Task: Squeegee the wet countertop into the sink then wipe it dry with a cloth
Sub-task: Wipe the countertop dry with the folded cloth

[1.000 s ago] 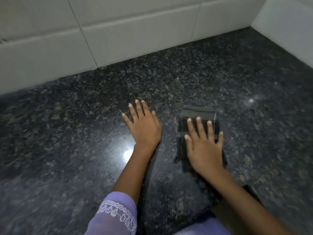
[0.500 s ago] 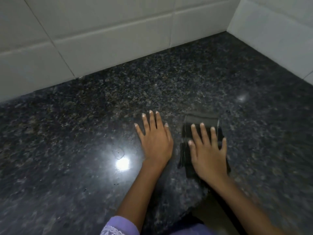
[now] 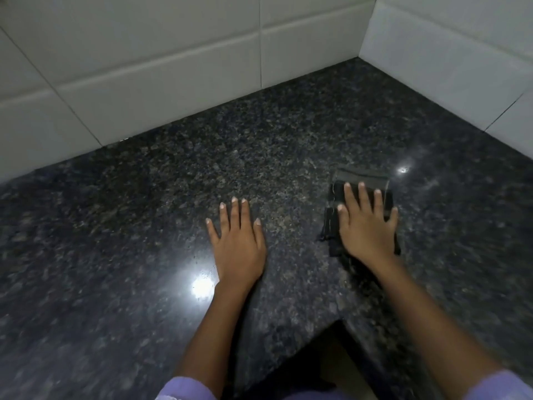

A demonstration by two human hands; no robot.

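The folded dark cloth (image 3: pixel 360 194) lies flat on the speckled black granite countertop (image 3: pixel 259 157), at about three o'clock from the middle of the view, and the right hand (image 3: pixel 367 226) presses down on it palm-first with fingers spread and straight, nothing pinched; the cloth's far edge and left edge show beyond the fingertips. The left hand (image 3: pixel 238 246) rests flat on bare granite at about nine o'clock from the cloth, well apart from it, fingers loosely spread and holding nothing. A bright lamp glare (image 3: pixel 203 287) sits on the glossy stone just beside the left wrist at its seven o'clock, with a few small droplets around it (whether the rest of the surface is wet cannot be told), and a smaller glint (image 3: pixel 403 169) lies at the cloth's one o'clock. Lilac sleeves (image 3: pixel 184 389) show at six o'clock. White wall tiles (image 3: pixel 161 67) border the countertop from nine through twelve to three o'clock, meeting in a corner near one o'clock.
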